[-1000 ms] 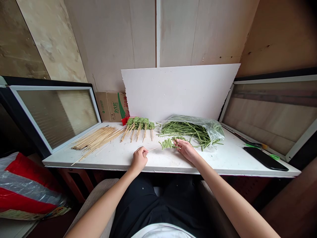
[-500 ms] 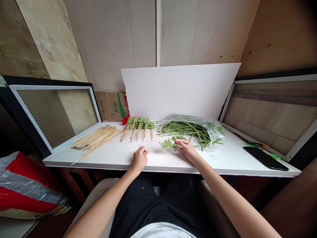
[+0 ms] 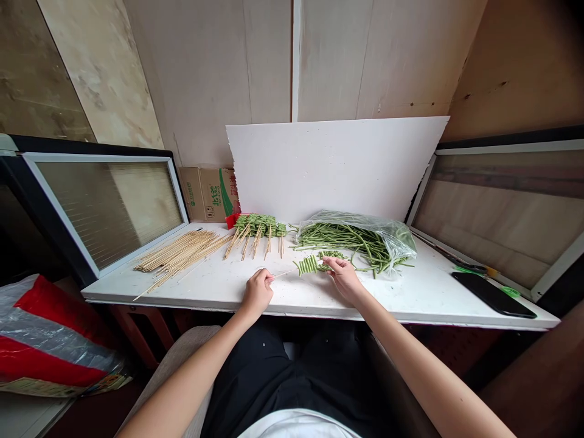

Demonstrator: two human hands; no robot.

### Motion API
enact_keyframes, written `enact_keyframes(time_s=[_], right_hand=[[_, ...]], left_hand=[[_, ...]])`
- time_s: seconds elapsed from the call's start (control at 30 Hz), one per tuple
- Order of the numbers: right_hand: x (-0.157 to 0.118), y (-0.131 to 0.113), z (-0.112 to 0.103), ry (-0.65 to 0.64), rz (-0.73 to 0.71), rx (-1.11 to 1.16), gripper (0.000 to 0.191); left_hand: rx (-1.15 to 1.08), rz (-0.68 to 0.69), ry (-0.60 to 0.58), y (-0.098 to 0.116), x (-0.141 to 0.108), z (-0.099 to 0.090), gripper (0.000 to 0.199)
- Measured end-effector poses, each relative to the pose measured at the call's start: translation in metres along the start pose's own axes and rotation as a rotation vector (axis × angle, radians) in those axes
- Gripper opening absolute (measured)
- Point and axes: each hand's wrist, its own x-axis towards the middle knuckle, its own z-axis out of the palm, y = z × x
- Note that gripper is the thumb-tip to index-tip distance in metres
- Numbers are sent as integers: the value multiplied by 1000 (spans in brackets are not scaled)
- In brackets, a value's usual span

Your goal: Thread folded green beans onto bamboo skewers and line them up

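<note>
Closed around the blunt end of a bamboo skewer (image 3: 283, 273) is my left hand (image 3: 258, 293). Several green bean pieces (image 3: 306, 264) sit crosswise in a row along the skewer. At its far end my right hand (image 3: 343, 278) pinches a green bean piece; the fingers partly hide it and the skewer's tip. Just behind the right hand lies a small pile of cut bean pieces (image 3: 332, 254). A clear plastic bag (image 3: 401, 237) of long green beans (image 3: 337, 237) rests beyond it. Finished bean skewers (image 3: 258, 226) are stacked at the back, left of the bag.
Loose bamboo skewers (image 3: 182, 252) are spread on the white table (image 3: 219, 286) at left. A black phone (image 3: 493, 294) and scissors (image 3: 469, 265) lie at right. A white board (image 3: 337, 170) and a cardboard box (image 3: 205, 194) stand behind; framed panels (image 3: 109, 207) flank the table.
The view has shifted slightly. Both hands keep almost the same places on the skewer, and the row of bean pieces looks the same.
</note>
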Motion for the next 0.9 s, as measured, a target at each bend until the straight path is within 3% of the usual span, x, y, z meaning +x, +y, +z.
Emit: enact_keyframes(time_s=[0.33, 0.9], right_hand=[[2, 10, 1, 42, -28, -15, 39], [-1, 9, 6, 42, -60, -24, 44]], left_hand=[[-16, 52, 30, 1, 0, -3, 24], [2, 2, -16, 0, 1, -3, 24]])
